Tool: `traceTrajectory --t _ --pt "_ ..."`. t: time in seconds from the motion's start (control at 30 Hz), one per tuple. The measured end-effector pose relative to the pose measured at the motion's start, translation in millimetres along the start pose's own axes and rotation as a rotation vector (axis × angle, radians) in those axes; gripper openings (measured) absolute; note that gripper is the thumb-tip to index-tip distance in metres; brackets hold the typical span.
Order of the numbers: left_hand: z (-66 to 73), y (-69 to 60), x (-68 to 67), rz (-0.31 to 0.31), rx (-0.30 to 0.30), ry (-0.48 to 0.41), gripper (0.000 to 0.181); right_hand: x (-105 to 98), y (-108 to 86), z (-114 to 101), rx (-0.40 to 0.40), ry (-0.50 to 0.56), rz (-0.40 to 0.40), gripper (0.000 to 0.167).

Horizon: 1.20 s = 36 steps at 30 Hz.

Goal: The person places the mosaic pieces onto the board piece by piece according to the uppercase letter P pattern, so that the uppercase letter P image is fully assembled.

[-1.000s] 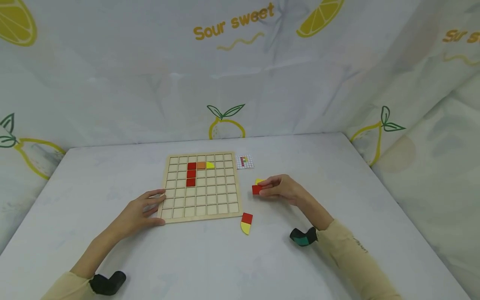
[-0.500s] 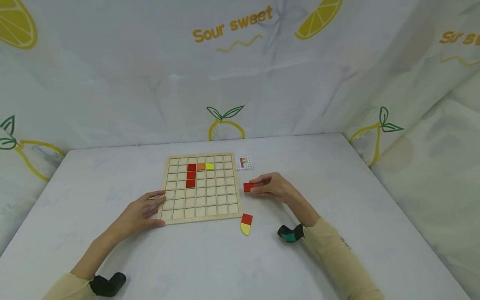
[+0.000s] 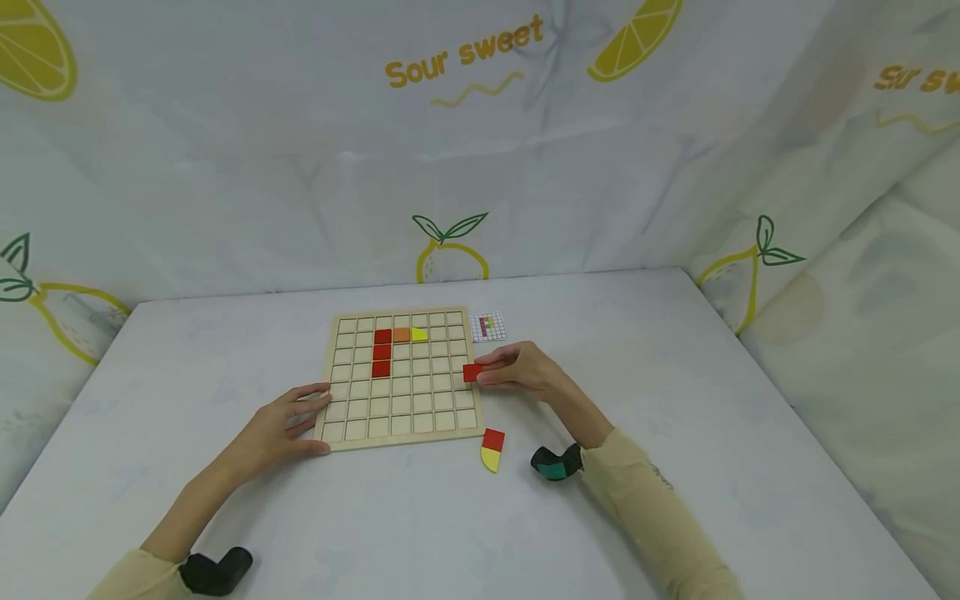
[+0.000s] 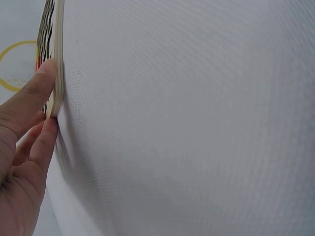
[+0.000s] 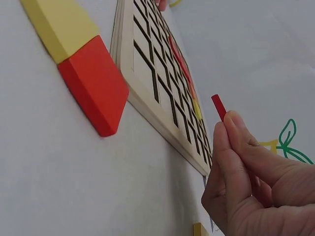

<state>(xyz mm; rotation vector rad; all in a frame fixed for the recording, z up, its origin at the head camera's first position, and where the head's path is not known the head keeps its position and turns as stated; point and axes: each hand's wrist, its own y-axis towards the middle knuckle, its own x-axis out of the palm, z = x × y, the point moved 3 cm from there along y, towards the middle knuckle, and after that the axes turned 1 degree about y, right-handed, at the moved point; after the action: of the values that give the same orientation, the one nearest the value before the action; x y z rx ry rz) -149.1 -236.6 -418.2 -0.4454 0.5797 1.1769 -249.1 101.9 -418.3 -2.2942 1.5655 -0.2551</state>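
Note:
In the head view a wooden grid board (image 3: 412, 404) lies on the table. Three red square tiles (image 3: 382, 352) form a column in it, with an orange tile (image 3: 402, 334) and a yellow rounded tile (image 3: 419, 334) to the right of the top one. My left hand (image 3: 262, 433) rests on the board's left edge, thumb near the front corner and fingers fairly straight. Between thumb and fingertips my right hand (image 3: 521, 369) pinches a red square tile (image 3: 471, 372), held above the board's right edge. In the right wrist view this tile (image 5: 218, 106) appears edge-on.
A small printed pattern card (image 3: 489, 326) lies off the board's back right corner. Near the front right corner a loose red tile (image 3: 493, 439) touches a yellow rounded tile (image 3: 491, 460). Part of another yellow piece (image 5: 199, 229) shows low in the right wrist view.
My right hand has carried the red tile leftward, from beside a yellow piece on the table to over the board's right edge. My left hand stays at the board's left edge.

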Motion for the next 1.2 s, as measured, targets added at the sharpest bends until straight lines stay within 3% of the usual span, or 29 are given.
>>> traceTrajectory --t 0.47,1.2 --pt "-0.8 0.5 -0.1 -0.006 0.008 -0.033 0.071 37 9.9 -9 -0.018 0.11 -0.059 0.028" --pt "-2.5 0.6 -1.2 -0.009 0.004 -0.023 0.072 84 23.2 -17 -0.053 0.15 -0.133 0.026"
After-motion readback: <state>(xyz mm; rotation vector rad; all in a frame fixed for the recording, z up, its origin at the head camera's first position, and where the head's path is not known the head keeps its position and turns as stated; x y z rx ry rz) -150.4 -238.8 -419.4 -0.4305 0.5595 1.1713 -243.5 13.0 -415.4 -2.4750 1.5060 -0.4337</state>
